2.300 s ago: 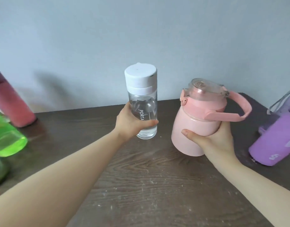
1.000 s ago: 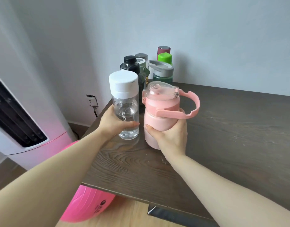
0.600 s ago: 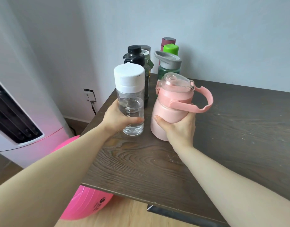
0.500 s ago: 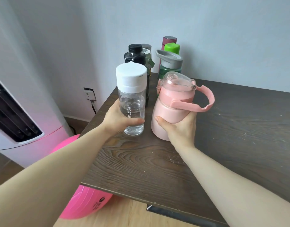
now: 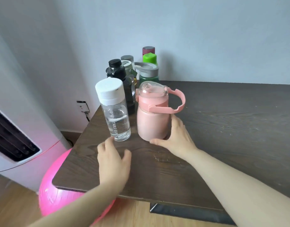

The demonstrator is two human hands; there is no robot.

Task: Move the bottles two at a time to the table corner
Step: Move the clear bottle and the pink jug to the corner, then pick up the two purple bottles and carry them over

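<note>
2 bottles stand upright on the dark wooden table (image 5: 222, 128).

Clear plastic bottle with white cap (image 5: 115, 112) at 11 o'clock, pink handled jug (image 5: 153, 117) beside it; left hand (image 5: 113, 159) spread, clear; right hand (image 5: 177, 138) spread, just beside the jug.

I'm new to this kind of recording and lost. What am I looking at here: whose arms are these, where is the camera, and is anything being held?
The camera sits on a person's head and looks down at their own bare arms. The left hand and right hand are both open and hold nothing. On the dark wooden table stand a clear bottle with a white cap and a pink jug with a handle; the right hand is close beside the jug. Behind them, at the table's corner by the wall, is a cluster of other bottles.
</note>
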